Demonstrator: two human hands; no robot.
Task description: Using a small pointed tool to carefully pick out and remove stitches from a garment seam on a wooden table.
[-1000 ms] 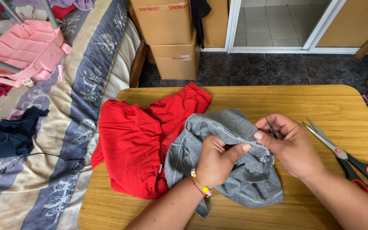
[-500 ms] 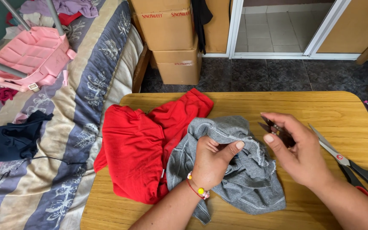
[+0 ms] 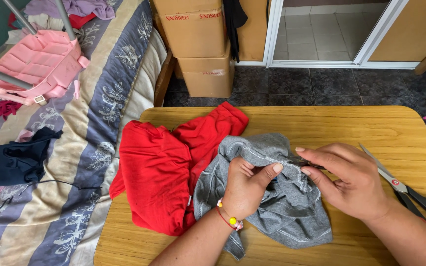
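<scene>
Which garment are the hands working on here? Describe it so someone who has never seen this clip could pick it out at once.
Start at the wooden table in the middle of the view. Two garments lie on it: a red garment to the left and, overlapping its right edge, a crumpled grey garment. The grey one is it: pale stitched seams, bunched under the left hand and pinched at its upper fold by the right hand.

bare table point(image 3: 321, 123) beyond the garments, scissors point(image 3: 405, 189) blocking right, red cloth point(image 3: 168, 172) crowding left
</scene>
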